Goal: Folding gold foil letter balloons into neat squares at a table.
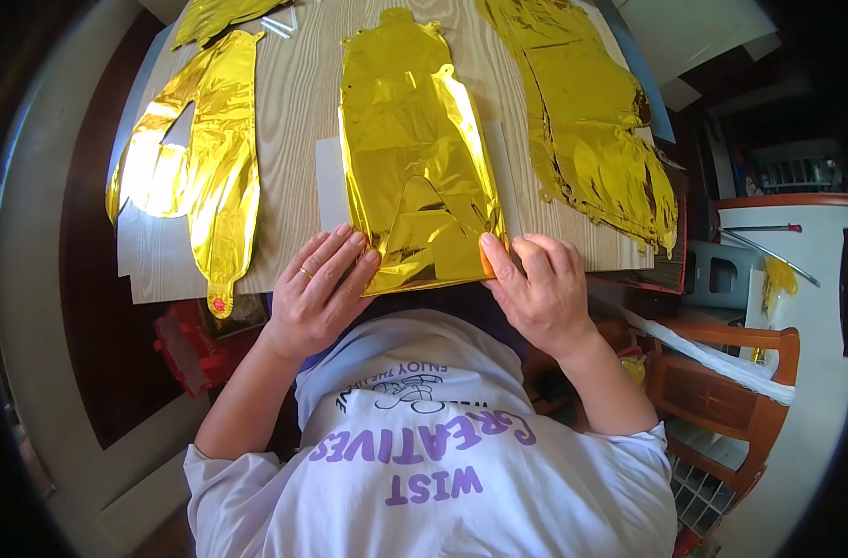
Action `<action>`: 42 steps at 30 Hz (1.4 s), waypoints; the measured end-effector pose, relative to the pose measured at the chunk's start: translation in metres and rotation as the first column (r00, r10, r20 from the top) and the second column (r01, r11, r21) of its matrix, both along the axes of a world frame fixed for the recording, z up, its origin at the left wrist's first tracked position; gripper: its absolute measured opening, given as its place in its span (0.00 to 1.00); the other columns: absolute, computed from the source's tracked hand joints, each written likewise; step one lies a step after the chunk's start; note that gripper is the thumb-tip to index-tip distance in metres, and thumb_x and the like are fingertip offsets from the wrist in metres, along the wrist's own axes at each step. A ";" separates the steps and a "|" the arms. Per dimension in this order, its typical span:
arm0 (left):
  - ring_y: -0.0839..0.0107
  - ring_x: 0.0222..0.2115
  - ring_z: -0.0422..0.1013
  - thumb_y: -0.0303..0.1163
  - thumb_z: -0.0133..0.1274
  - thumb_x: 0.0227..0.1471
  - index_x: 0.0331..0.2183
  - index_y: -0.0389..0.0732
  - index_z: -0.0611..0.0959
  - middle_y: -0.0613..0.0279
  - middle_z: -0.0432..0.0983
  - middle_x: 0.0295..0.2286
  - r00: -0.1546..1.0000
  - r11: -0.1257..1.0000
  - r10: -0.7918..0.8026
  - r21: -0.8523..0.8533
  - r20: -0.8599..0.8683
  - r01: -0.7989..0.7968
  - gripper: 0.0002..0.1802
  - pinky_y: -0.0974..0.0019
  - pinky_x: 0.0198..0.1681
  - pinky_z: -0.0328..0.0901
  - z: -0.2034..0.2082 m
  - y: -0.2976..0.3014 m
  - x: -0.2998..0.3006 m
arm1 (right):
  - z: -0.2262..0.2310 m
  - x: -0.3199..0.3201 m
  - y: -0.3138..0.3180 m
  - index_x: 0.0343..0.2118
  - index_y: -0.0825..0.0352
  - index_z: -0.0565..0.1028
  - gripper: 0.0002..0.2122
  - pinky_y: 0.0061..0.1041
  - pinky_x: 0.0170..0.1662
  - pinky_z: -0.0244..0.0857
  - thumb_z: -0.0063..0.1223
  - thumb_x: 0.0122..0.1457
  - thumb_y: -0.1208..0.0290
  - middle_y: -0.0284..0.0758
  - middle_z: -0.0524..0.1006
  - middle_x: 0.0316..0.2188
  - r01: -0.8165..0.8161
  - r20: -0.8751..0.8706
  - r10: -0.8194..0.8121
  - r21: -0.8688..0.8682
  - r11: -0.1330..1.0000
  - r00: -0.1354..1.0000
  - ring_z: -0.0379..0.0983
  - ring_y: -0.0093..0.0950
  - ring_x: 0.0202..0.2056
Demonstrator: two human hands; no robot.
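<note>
A flat gold foil balloon (414, 139), uninflated and folded, lies lengthwise on the wooden table in front of me, its near end at the table's edge. My left hand (323, 284) grips its near left corner, fingertips over the foil and a ring on one finger. At the near right corner my right hand (540, 284) pinches the edge between thumb and bent fingers. An orange patch shows by the right thumb; what it is I cannot make out. Creases and a raised fold run across the near part of the foil.
Another flat gold foil balloon (224, 158) hangs its red-marked tip over the table's left edge. A pile of gold foil (591, 121) lies at the right, more foil (224, 19) far left beside thin white strips (277, 26). A wooden chair (721, 381) stands at right.
</note>
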State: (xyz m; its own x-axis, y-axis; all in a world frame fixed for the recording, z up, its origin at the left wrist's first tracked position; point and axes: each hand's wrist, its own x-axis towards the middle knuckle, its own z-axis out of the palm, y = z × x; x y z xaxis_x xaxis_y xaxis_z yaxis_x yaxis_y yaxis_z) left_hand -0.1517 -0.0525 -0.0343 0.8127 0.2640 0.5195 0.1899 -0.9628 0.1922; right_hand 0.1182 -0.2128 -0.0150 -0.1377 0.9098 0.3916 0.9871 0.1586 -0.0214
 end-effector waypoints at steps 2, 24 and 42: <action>0.50 0.53 0.74 0.33 0.63 0.44 0.48 0.37 0.83 0.48 0.78 0.48 1.000 1.000 0.007 0.004 0.005 -0.007 0.26 0.50 0.59 0.67 0.000 0.000 0.000 | -0.002 0.002 0.000 0.57 0.60 0.75 0.28 0.37 0.48 0.66 0.66 0.50 0.66 0.35 0.71 0.41 -0.009 0.009 0.009 0.003 1.000 1.000 0.70 0.35 0.45; 0.51 0.54 0.72 0.33 0.64 0.46 0.50 0.33 0.81 0.50 0.76 0.49 0.994 0.997 0.068 -0.034 -0.084 -0.071 0.28 0.48 0.60 0.64 0.009 -0.004 -0.002 | -0.001 0.006 0.003 0.57 0.62 0.74 0.29 0.37 0.49 0.64 0.66 0.50 0.63 0.33 0.70 0.39 -0.049 -0.010 0.050 0.039 0.998 0.999 0.68 0.33 0.43; 0.57 0.45 0.78 0.25 0.62 0.46 0.42 0.35 0.85 0.55 0.81 0.42 0.997 0.992 0.065 0.110 0.030 -0.068 0.18 0.57 0.49 0.73 0.006 -0.007 -0.002 | -0.004 -0.005 -0.003 0.49 0.65 0.80 0.18 0.38 0.48 0.69 0.64 0.53 0.75 0.35 0.73 0.36 -0.013 -0.014 0.015 0.131 0.991 1.000 0.70 0.34 0.39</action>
State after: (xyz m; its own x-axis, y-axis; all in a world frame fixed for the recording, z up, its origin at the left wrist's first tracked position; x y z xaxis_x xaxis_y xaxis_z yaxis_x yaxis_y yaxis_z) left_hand -0.1533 -0.0590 -0.0280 0.7811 0.2564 0.5694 0.2502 -0.9639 0.0908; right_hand 0.1130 -0.2154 -0.0192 -0.1434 0.8483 0.5097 0.9845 0.1749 -0.0140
